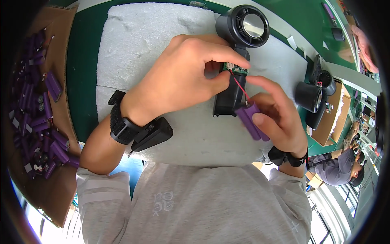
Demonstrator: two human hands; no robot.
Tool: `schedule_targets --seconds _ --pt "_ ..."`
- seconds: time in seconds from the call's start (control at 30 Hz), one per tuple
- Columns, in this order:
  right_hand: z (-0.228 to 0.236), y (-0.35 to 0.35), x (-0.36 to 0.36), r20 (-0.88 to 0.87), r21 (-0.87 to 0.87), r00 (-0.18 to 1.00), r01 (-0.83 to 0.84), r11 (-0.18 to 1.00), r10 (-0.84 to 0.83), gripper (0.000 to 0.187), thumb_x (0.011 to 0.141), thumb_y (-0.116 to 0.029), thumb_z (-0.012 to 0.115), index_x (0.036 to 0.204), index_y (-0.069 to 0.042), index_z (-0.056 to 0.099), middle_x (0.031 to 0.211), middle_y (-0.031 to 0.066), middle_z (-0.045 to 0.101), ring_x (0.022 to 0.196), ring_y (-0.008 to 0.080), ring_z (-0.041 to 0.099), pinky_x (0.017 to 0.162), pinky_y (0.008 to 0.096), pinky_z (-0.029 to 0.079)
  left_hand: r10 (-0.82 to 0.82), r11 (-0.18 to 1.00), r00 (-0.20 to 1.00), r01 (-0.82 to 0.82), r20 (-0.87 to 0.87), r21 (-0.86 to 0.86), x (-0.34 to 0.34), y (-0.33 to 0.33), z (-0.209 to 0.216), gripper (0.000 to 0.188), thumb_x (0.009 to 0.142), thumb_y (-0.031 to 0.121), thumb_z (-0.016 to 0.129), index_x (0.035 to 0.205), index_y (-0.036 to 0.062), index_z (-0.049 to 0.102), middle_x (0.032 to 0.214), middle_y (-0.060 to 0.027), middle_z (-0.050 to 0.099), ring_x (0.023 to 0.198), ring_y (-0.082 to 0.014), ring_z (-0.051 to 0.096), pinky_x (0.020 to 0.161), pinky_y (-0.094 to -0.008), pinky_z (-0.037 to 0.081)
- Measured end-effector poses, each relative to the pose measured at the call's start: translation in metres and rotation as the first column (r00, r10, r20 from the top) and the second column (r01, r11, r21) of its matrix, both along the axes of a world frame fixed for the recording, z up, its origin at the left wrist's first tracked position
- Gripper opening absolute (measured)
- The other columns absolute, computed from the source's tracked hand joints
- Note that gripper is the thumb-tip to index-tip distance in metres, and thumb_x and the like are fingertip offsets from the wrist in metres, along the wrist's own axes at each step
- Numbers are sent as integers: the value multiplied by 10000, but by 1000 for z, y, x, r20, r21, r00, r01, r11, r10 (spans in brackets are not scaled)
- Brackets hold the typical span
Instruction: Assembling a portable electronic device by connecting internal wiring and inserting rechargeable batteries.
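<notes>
A black handheld fan [231, 97] lies on the white foam pad with its handle open, a small green circuit board [239, 70] showing inside. Its round head [243, 27] with a silver centre points up at the far end. My left hand [183, 77] is closed around the handle, thumb and forefinger on either side of the board; its other fingers are hidden. In my right hand [280, 114] is a purple battery pack [252, 120], tilted beside the handle's near end. Red wire [239, 84] runs from the pack to a white connector at the board.
The foam pad [134, 36] covers the green table in front of me. At left stands a cardboard box [61, 114] of purple battery packs. More black fans [309, 96] and a cardboard box [334, 118] sit at right. Another person [339, 166] is farther right.
</notes>
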State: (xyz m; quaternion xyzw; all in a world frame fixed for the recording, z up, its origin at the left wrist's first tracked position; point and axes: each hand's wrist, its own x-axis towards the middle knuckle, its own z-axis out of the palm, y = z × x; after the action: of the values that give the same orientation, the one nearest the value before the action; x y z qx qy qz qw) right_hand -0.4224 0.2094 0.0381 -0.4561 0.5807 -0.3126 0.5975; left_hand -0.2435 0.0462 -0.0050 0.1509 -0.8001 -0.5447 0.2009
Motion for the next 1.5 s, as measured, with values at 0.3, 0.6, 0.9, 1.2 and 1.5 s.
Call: schedule_targets --seconds 0.3,0.6,0.9,1.2,1.5 --pt "-5 1 -2 676 106 733 11 994 -80 1008 650 118 706 1489 -62 177 1180 217 543 968 348 670 765 408 594 6 994 1000 -7 -13 -111 -2 -1 -3 362 690 -96 708 1006 78 731 891 -83 651 754 -167 656 636 -248 520" --pt "-6 0 -17 498 91 865 11 996 -55 1066 490 30 848 1413 19 317 1268 197 473 1062 331 628 820 398 566 19 974 1000 -16 11 -228 0 -3 -2 388 653 -47 788 1014 85 740 958 -127 680 755 -196 683 638 -255 531" --pt "-13 -4 -8 128 -192 992 34 981 -9 870 490 -97 877 1266 6 496 1181 116 565 1016 228 573 886 323 439 -19 958 1000 22 15 -285 2 -3 1 385 692 25 796 1067 82 729 931 -144 682 732 -211 677 607 -258 515" --pt "-19 -6 22 -251 -393 957 37 919 -146 678 563 -10 813 1195 -52 570 1157 116 585 954 248 610 826 327 522 -56 946 998 65 38 -317 3 -2 3 365 736 28 754 1095 74 714 956 -147 679 758 -251 683 619 -309 535" --pt "-23 -4 34 -482 -524 849 -81 848 -217 683 542 -20 841 1175 -14 585 1220 161 544 941 260 615 768 344 558 -73 940 997 73 12 -333 2 -3 1 381 753 12 725 1127 74 700 965 -145 678 785 -270 682 638 -312 540"
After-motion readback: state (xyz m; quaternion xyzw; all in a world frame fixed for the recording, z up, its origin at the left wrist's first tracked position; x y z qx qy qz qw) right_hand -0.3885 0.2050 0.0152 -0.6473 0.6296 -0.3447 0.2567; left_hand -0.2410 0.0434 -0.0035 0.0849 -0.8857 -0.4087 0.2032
